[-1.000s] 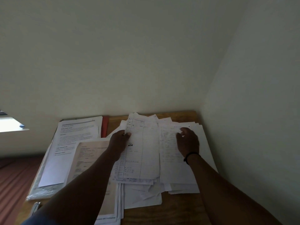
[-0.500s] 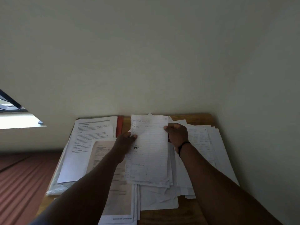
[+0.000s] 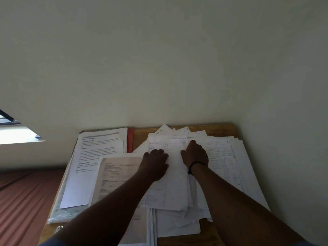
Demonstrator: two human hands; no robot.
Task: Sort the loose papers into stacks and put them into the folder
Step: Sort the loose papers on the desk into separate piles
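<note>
We judge the sorting barely begun. Our left hand [image 3: 154,163] and right hand [image 3: 194,154] both lie on the ruled sheet [image 3: 174,176] topping the loose papers [image 3: 221,157] fanned across the middle and right of the table [image 3: 218,129]; whether the fingers pinch it or press flat, we cannot tell. 2 printed stacks [image 3: 99,153] sit left. The red folder [image 3: 130,141] peeks out far left, mostly buried under those stacks, which block filing.

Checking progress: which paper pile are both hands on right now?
The middle pile: left hand and right hand both rest on its top sheet, not the printed stack at left or the spread sheets at right.
</note>
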